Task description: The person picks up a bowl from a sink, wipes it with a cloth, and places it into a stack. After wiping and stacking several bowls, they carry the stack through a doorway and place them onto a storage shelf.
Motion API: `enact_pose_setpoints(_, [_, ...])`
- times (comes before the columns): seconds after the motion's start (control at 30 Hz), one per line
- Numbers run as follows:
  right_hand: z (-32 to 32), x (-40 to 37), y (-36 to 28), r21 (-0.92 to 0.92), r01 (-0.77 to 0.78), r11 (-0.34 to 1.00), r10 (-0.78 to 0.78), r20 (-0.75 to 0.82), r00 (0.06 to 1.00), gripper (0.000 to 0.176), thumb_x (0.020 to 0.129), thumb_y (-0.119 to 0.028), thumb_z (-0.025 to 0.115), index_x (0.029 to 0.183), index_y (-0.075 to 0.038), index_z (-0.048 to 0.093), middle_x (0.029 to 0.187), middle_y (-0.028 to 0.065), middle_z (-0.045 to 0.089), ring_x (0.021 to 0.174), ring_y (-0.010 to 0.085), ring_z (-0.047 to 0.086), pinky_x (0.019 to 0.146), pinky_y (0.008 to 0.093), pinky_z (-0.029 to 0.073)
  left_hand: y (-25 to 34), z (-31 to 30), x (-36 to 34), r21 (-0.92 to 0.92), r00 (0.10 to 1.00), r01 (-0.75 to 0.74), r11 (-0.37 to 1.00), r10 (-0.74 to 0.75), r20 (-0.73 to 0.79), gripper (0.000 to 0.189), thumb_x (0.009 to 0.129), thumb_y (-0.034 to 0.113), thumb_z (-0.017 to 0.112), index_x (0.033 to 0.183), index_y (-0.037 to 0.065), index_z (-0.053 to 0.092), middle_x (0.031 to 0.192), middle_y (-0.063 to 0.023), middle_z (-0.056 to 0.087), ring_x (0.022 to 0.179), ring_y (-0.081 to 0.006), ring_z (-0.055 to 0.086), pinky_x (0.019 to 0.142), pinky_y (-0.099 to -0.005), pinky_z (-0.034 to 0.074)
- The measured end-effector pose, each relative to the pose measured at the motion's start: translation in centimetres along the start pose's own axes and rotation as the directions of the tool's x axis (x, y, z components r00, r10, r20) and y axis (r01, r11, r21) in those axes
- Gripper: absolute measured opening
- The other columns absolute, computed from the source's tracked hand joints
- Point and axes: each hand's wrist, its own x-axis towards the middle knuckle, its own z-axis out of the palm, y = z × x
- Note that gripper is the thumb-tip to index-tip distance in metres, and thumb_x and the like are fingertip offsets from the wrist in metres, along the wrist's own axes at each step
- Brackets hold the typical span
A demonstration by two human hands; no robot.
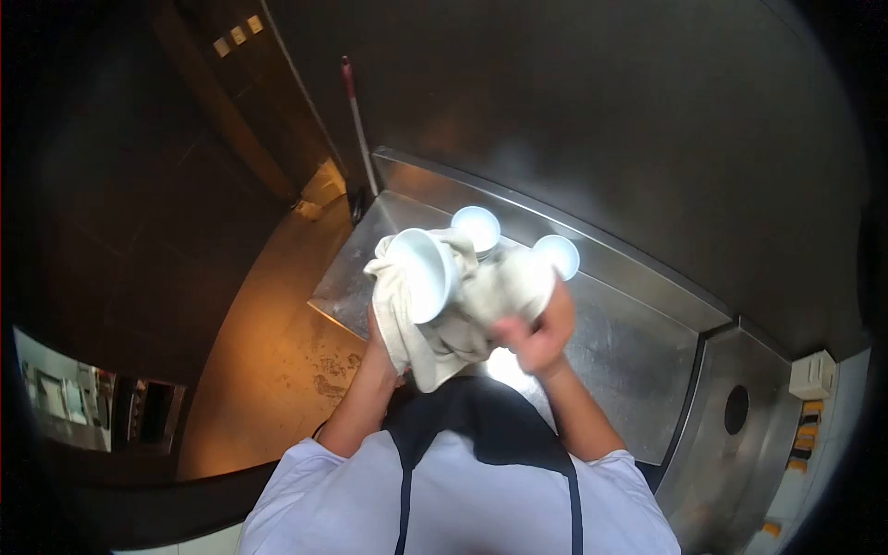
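A white bowl [421,276], tilted on its side, rests in a pale cloth [412,347] at my left. My left hand [376,335] grips the bowl through the cloth, which hides most of its fingers. On the other side, my right hand [544,333] is closed on another part of the cloth, blurred by motion. Just beyond the cloth, a round white bowl [476,228] stands on the steel counter [629,361]. Another white bowl [557,256] stands farther right, partly covered by the raised cloth.
Along the counter's back runs a raised metal edge [536,213] against a dark wall. A stick with a red grip [349,79] leans at the far left corner. To the right are a steel surface with a round dark hole [736,411] and a white box [813,375].
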Motion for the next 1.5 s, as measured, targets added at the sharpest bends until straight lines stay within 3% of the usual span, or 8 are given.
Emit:
enact_pose_setpoints(0.17, [3.7,-1.3,0.0,-0.089,0.249,0.964,-0.227,0.211,0.951,0.045,0.074,-0.029,0.081,0.111,-0.005,0.073,0.118,0.0222,0.063,0.116,0.0451,0.059,0.109,0.0483,0.042,-2.3,1.2,-0.1,0.621,0.959,-0.245,0.745,0.090,0.270,0.042,0.101,0.025,0.054,0.137,0.005,0.052,0.135,-0.0123,0.057,0.123,-0.0231,0.057,0.103,-0.0363,0.047])
enact_pose_setpoints(0.23, [4.0,-1.2,0.9,-0.089,0.077,0.993,-0.061,0.168,0.984,0.046,0.081,-0.030,0.076,0.116,-0.001,0.068,0.116,0.0202,0.064,0.115,0.0389,0.061,0.107,0.0447,0.044,-2.8,-0.3,0.8,0.729,0.856,-0.507,0.460,0.171,0.487,0.048,0.094,0.020,0.065,0.138,0.003,0.051,0.137,-0.0122,0.055,0.128,-0.0224,0.052,0.105,-0.0380,0.045])
enact_pose_setpoints(0.3, [4.0,-1.4,1.6,0.177,-0.342,0.923,0.316,0.159,0.935,0.047,0.090,-0.032,0.069,0.121,0.002,0.064,0.116,0.0175,0.065,0.113,0.0312,0.061,0.104,0.0409,0.045,-1.7,4.0,-0.4,0.744,0.994,-0.110,0.659,0.073,0.082,0.040,0.095,0.012,0.061,0.133,0.001,0.054,0.129,-0.0108,0.060,0.121,-0.0195,0.056,0.100,-0.0347,0.046])
enact_pose_setpoints(0.37, [3.7,-1.0,2.4,0.578,-0.743,0.337,0.682,0.394,0.616,0.047,0.098,-0.033,0.060,0.127,0.005,0.060,0.116,0.0141,0.065,0.112,0.0222,0.061,0.100,0.0367,0.046,-2.7,3.3,1.9,0.614,0.965,-0.237,0.753,0.112,0.236,0.031,0.095,0.009,0.060,0.126,0.002,0.058,0.118,-0.0077,0.064,0.111,-0.0167,0.060,0.095,-0.0333,0.049])
enact_pose_setpoints(0.7, [5.1,-8.4,8.2,0.400,-0.842,0.362,0.712,0.465,0.527,0.042,0.103,-0.034,0.056,0.125,0.002,0.061,0.106,0.0057,0.069,0.096,0.0138,0.063,0.087,0.0323,0.050,-5.4,-4.1,11.7,0.751,0.957,-0.174,0.637,0.288,-0.023,0.031,0.100,0.012,0.039,0.112,-0.004,0.063,0.104,-0.0103,0.067,0.100,-0.0226,0.063,0.090,-0.0355,0.049])
enact_pose_setpoints(1.17, [2.5,-14.1,11.6,-0.026,-0.855,0.519,0.826,0.274,0.493,0.048,0.096,-0.041,0.065,0.087,0.006,0.067,0.067,0.0180,0.064,0.059,0.0255,0.062,0.060,0.0395,0.049,-6.9,-1.5,19.0,0.995,0.961,-0.099,0.031,0.263,0.088,0.030,0.081,0.017,0.068,0.101,-0.006,0.069,0.094,-0.0202,0.073,0.088,-0.0291,0.071,0.079,-0.0381,0.053])
enact_pose_setpoints(1.37, [1.6,-12.8,10.8,0.088,-0.953,0.290,0.890,0.341,0.303,0.042,0.098,-0.039,0.062,0.104,0.003,0.067,0.073,0.0082,0.068,0.058,0.0175,0.062,0.057,0.0351,0.049,-5.4,-1.8,17.6,0.985,0.968,-0.138,0.102,0.226,0.112,0.028,0.083,0.017,0.070,0.102,-0.004,0.069,0.101,-0.0182,0.074,0.093,-0.0313,0.071,0.083,-0.0401,0.053])
enact_pose_setpoints(1.5, [-1.1,-10.5,8.8,0.257,-0.955,0.149,0.859,0.445,0.253,0.041,0.100,-0.035,0.061,0.119,0.002,0.062,0.089,0.0094,0.072,0.068,0.0194,0.067,0.064,0.0349,0.055,0.2,-3.7,14.3,0.390,0.946,0.046,0.920,-0.165,0.278,0.048,0.101,0.038,0.057,0.135,0.004,0.054,0.128,-0.0098,0.062,0.117,-0.0231,0.061,0.104,-0.0387,0.049])
